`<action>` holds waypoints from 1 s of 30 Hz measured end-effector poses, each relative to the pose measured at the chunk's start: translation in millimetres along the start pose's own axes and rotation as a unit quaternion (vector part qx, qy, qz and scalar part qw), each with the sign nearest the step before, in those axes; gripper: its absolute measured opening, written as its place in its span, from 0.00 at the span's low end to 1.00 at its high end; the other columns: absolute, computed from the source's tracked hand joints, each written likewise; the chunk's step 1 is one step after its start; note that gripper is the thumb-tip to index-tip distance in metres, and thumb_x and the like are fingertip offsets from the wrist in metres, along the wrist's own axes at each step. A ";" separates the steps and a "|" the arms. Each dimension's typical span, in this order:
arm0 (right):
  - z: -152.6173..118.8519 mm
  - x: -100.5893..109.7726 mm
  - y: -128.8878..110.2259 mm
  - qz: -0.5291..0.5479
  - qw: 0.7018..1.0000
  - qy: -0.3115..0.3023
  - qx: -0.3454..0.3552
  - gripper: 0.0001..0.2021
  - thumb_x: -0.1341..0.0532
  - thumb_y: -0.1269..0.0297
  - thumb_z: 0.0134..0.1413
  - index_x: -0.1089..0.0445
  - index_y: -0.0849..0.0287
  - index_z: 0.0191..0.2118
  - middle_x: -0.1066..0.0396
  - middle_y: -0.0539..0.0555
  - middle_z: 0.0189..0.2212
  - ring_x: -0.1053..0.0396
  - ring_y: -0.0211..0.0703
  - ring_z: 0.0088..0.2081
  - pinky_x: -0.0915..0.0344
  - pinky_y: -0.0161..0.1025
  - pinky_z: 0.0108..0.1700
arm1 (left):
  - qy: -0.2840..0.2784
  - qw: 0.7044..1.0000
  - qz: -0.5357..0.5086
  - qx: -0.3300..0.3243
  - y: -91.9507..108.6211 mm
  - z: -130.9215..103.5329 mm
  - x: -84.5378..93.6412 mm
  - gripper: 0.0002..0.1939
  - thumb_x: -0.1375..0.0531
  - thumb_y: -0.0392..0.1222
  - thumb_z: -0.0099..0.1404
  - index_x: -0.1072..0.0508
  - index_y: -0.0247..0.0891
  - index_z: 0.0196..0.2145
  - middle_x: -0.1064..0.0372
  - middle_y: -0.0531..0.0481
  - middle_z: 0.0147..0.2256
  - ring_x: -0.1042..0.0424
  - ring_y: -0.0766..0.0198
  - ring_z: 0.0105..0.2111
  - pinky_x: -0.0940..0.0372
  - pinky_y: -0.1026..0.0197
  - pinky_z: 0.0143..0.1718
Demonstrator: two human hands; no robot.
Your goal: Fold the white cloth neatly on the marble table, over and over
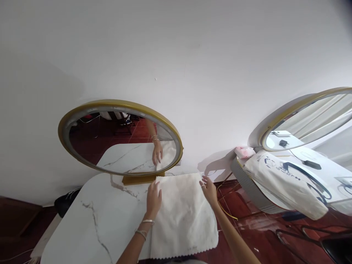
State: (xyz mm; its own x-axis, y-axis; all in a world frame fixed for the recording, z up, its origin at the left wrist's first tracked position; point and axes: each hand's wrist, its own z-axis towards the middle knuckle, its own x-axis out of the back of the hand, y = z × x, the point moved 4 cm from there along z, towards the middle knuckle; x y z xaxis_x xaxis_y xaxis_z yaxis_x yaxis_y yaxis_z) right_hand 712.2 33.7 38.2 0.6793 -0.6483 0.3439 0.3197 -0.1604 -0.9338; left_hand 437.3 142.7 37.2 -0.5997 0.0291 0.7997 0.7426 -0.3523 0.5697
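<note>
A white cloth (184,216) with zigzag-cut edges lies spread over the right end of a white marble-patterned table (82,223), with soft creases across it. On its upper left edge rests my left hand (154,200), fingers extended forward and thumb apart; bracelets circle that wrist. My right hand (209,190), with a ring on one finger, is at the cloth's upper right corner. Its fingers are bent and slightly apart at the cloth's edge; whether they touch it is hard to see.
A gold-rimmed round mirror (121,103) stands at the table's back against the white wall (176,55), reflecting one hand. To the right, a second table (255,194) holds a printed canvas bag (283,179), a pink-white packet (244,151) and another mirror (310,121). A dark chair (335,247) stands lower right.
</note>
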 end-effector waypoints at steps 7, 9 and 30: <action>-59.0 -72.9 44.4 -0.251 0.953 -0.093 0.142 0.24 0.51 0.57 0.59 0.37 0.60 0.58 0.45 0.62 0.61 0.50 0.55 0.63 0.49 0.56 0.61 | -0.012 0.986 0.094 -0.139 -9.9 -36.3 -79.1 0.24 0.55 0.40 0.68 0.42 0.39 0.61 0.52 0.42 0.64 0.55 0.54 0.65 0.48 0.46 0.62; -61.6 -83.4 52.7 -0.352 0.913 -0.105 0.180 0.25 0.52 0.59 0.60 0.43 0.57 0.62 0.51 0.59 0.64 0.55 0.54 0.65 0.52 0.57 0.62 | 0.009 0.984 0.114 -0.138 -9.9 -32.6 -85.1 0.27 0.54 0.41 0.68 0.48 0.40 0.64 0.59 0.41 0.66 0.60 0.52 0.66 0.51 0.44 0.63; 15.6 -117.8 33.3 -0.437 0.868 -0.128 0.199 0.27 0.49 0.54 0.60 0.47 0.50 0.64 0.47 0.60 0.62 0.52 0.60 0.63 0.65 0.64 0.62 | -0.050 0.978 0.199 -0.030 5.3 92.2 -93.1 0.23 0.55 0.48 0.67 0.26 0.31 0.39 0.27 0.35 0.36 0.29 0.49 0.41 0.39 0.51 0.45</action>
State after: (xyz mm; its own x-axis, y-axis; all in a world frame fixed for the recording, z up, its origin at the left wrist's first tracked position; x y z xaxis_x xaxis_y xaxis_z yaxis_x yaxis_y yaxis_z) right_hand 653.1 116.3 -31.9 0.1712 -0.2143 0.9617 0.9546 -0.2054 -0.2157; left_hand 524.6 224.4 -16.7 -0.2326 -0.0319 0.9720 0.8907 -0.4083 0.1998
